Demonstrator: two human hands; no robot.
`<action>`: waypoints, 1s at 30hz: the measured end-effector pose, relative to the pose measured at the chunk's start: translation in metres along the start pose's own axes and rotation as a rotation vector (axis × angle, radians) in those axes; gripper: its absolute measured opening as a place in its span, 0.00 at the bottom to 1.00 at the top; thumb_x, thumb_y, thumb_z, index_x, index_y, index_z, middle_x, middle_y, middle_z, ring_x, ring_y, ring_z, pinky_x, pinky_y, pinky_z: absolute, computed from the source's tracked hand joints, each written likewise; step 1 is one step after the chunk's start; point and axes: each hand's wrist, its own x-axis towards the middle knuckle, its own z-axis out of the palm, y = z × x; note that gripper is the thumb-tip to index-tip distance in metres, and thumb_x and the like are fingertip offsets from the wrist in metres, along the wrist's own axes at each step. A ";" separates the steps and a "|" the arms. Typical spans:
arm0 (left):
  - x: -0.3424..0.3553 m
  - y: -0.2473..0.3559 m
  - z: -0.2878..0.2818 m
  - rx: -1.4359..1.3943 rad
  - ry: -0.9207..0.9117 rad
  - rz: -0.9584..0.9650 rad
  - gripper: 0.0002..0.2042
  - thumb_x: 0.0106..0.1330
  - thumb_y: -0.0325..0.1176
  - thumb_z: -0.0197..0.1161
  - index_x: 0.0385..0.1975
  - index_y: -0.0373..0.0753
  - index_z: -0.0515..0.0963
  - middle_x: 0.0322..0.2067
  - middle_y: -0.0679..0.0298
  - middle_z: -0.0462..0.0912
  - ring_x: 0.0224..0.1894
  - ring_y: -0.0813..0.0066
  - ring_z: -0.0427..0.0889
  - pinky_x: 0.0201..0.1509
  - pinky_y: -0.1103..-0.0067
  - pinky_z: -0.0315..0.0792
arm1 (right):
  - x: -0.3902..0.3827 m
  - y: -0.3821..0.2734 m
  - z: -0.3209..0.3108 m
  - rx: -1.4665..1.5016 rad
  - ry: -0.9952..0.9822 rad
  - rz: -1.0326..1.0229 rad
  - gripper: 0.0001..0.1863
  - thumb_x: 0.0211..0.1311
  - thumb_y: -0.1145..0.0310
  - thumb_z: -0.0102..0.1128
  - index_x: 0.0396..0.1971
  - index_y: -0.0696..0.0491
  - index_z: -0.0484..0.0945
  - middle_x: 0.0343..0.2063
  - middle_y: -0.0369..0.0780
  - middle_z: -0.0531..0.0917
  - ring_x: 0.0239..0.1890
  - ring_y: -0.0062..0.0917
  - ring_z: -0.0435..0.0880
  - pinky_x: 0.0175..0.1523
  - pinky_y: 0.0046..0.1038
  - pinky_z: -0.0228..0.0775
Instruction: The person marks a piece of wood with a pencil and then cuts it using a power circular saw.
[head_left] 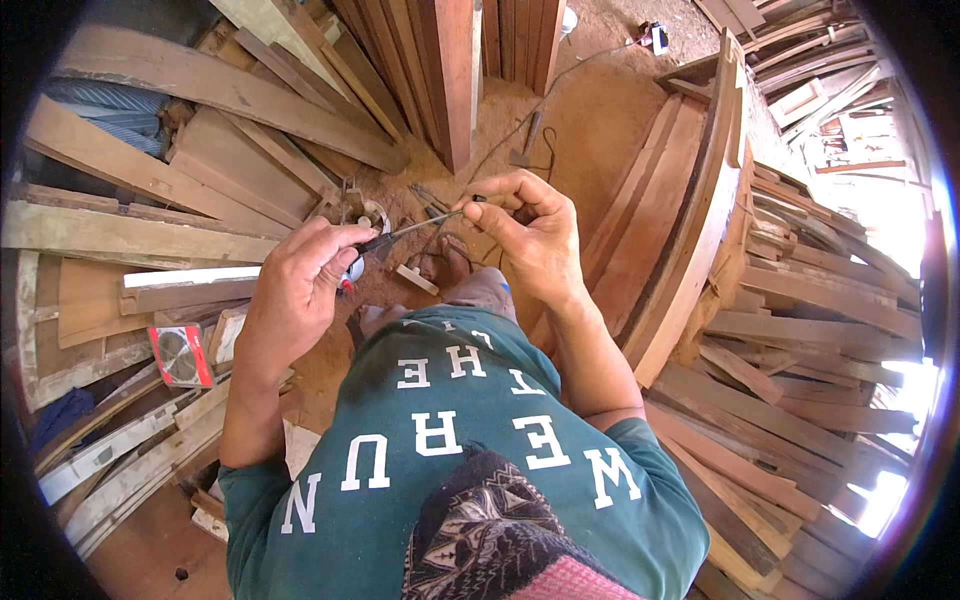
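Observation:
My left hand [305,275] is closed around the red-and-blue handles of a small pair of pliers [385,240], whose thin jaws point right. My right hand [530,225] pinches the far end of a thin black wire [445,214] that runs between the two hands, its tip sticking out past my thumb. Both hands are raised in front of my chest, above my knees and the sawdust-covered floor. A green shirt with white letters fills the lower middle of the view.
Stacks of wooden planks [150,160] lie on the left. Long curved boards [670,230] and loose slats [800,380] are on the right. A packaged circular saw blade [180,355] lies at lower left. A hammer [525,145] and a cable rest on the floor ahead.

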 end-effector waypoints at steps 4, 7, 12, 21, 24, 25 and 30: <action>0.007 0.005 -0.007 0.060 0.004 0.028 0.11 0.78 0.33 0.63 0.51 0.35 0.85 0.34 0.57 0.80 0.36 0.63 0.79 0.43 0.72 0.73 | 0.003 0.006 0.007 0.296 0.011 0.034 0.10 0.71 0.74 0.70 0.48 0.59 0.84 0.42 0.41 0.92 0.42 0.16 0.87 0.49 0.23 0.81; 0.010 0.005 -0.007 0.059 0.022 0.050 0.11 0.77 0.33 0.64 0.50 0.35 0.86 0.33 0.57 0.80 0.36 0.63 0.80 0.43 0.72 0.73 | 0.005 0.003 0.007 0.319 0.017 0.047 0.10 0.70 0.73 0.71 0.48 0.59 0.85 0.41 0.40 0.92 0.41 0.16 0.86 0.49 0.23 0.80; 0.010 0.006 -0.006 0.066 0.036 0.065 0.11 0.76 0.33 0.65 0.50 0.35 0.87 0.33 0.57 0.80 0.36 0.62 0.80 0.43 0.71 0.73 | -0.003 -0.001 0.000 -0.171 0.080 -0.072 0.10 0.66 0.72 0.74 0.45 0.56 0.88 0.41 0.40 0.91 0.42 0.21 0.88 0.49 0.26 0.79; 0.009 0.012 -0.006 0.113 0.016 0.082 0.10 0.74 0.31 0.66 0.50 0.37 0.88 0.32 0.57 0.79 0.35 0.61 0.79 0.42 0.70 0.72 | -0.005 0.002 -0.004 -0.298 0.030 -0.283 0.11 0.60 0.74 0.75 0.43 0.56 0.89 0.42 0.45 0.90 0.43 0.35 0.89 0.50 0.33 0.79; 0.008 0.016 -0.005 0.111 -0.005 0.086 0.10 0.73 0.29 0.67 0.49 0.37 0.87 0.32 0.57 0.79 0.35 0.61 0.79 0.42 0.70 0.73 | -0.006 -0.003 -0.002 -0.314 -0.048 -0.309 0.11 0.60 0.74 0.74 0.42 0.56 0.89 0.42 0.46 0.90 0.44 0.39 0.88 0.51 0.35 0.79; 0.008 0.017 -0.003 0.110 -0.008 0.096 0.09 0.72 0.28 0.68 0.49 0.36 0.87 0.32 0.57 0.79 0.36 0.61 0.79 0.42 0.70 0.73 | -0.006 -0.001 -0.003 -0.320 -0.089 -0.333 0.10 0.60 0.74 0.74 0.42 0.56 0.89 0.41 0.46 0.89 0.44 0.40 0.88 0.51 0.37 0.79; 0.011 0.022 0.009 0.132 -0.051 0.158 0.07 0.68 0.25 0.70 0.44 0.33 0.86 0.32 0.55 0.81 0.36 0.56 0.81 0.42 0.67 0.74 | -0.009 -0.002 0.009 -0.340 -0.305 -0.409 0.11 0.66 0.70 0.68 0.44 0.59 0.88 0.39 0.48 0.88 0.47 0.46 0.85 0.54 0.43 0.77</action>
